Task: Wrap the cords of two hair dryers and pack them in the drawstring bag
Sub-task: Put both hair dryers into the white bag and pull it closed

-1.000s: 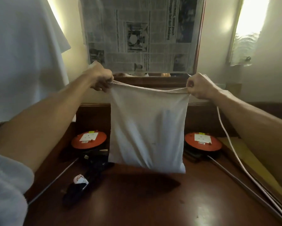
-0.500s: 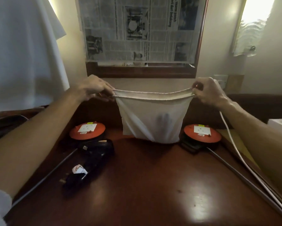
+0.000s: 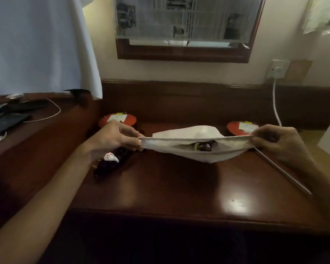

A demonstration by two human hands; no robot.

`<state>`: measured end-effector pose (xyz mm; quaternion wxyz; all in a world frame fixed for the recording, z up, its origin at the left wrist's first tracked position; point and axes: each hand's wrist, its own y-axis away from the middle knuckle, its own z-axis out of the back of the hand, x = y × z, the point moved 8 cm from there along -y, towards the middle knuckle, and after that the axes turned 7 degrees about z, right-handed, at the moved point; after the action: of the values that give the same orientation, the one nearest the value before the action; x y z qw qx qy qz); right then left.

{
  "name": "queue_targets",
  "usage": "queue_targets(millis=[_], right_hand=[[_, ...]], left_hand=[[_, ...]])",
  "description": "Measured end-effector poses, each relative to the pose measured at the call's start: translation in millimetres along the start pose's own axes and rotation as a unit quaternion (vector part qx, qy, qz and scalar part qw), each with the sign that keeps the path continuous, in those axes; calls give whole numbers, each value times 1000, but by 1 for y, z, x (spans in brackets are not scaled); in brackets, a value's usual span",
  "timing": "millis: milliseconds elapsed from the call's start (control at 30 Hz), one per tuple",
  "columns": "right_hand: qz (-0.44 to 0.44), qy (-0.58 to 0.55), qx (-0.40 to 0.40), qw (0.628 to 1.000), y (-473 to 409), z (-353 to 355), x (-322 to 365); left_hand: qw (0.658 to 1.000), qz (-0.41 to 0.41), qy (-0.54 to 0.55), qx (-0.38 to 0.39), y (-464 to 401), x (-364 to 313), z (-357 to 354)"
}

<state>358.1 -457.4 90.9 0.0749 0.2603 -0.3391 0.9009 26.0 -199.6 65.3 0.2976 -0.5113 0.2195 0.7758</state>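
A white drawstring bag lies low over the dark wooden desk, its mouth stretched wide toward me. My left hand pinches the mouth's left end and my right hand pinches its right end. Through the opening a dark object shows inside the bag; I cannot tell what it is. A black hair dryer with a white tag lies on the desk below my left hand, outside the bag, partly hidden by my wrist.
Two orange discs sit at the back of the desk, each with a grey rod running forward. A white cable hangs from a wall socket. White cloth hangs at left above a side shelf with dark items.
Both hands have come down and toward me, lowering the bag from hanging upright to lying near the desk with its mouth facing me. My view has tilted down.
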Motion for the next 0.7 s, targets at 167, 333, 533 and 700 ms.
queue_targets(millis=[167,333,533,700], right_hand=[[-51,-32,93,994,75,-44,-22],[-114,5,173,978,100,-52,-31],[-121,87,59,987,45,-32,-12],[-75,156,81,982,10,-133,11]], left_hand=[[994,14,-106,6,35,63,-35],[965,65,-242,77,52,82,-54],[902,16,-429,54,25,15,-77],[911,-35,-410,35,-61,18,-163]])
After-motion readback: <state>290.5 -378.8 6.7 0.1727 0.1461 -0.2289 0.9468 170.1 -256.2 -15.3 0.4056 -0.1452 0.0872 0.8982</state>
